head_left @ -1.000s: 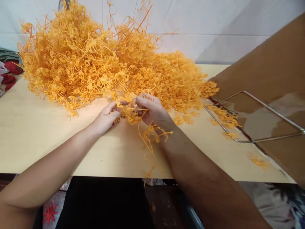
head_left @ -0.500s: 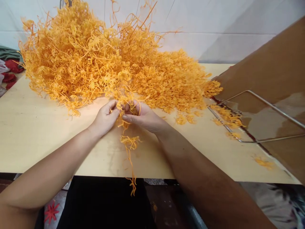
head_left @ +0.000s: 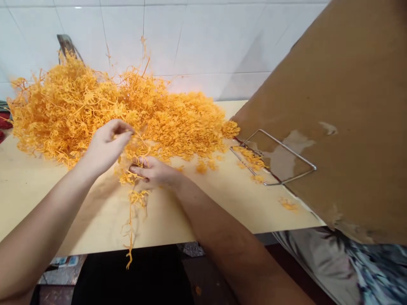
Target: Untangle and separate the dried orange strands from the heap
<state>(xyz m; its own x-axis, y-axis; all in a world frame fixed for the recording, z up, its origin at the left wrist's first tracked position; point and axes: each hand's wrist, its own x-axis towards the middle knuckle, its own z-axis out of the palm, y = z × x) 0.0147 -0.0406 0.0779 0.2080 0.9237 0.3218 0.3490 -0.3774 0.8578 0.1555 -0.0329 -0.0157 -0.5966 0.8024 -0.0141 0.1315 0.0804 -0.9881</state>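
Head view. The left hand [head_left: 104, 146], left of centre in the frame, is raised off the table [head_left: 47, 199] with its fingertips pinched on a few strands at the near edge of the orange pile [head_left: 95, 110], which fills the upper left and centre. Just below and to the right, the right hand [head_left: 152, 173] lies low over the table, fingers curled round a small orange sprig [head_left: 135, 186] whose tail hangs past the table's front edge. A brown cardboard sheet [head_left: 333, 106] slopes across the right of the frame, with a bent wire frame [head_left: 280, 159] lying against its lower left part and loose orange bits [head_left: 251, 157] scattered within and beside it. White wall tiles [head_left: 190, 42] run along the top.

To separate the sprig cleanly, it seems best to keep the right hand's hold close to the knot and let the left hand draw the pile strands up and away slowly, so that thin stems do not snap.

Compared with half a second ago, the hands, then touching, are apart, the left one lifted. The pile sits lower and further left in the frame, and the cardboard covers more of the right.
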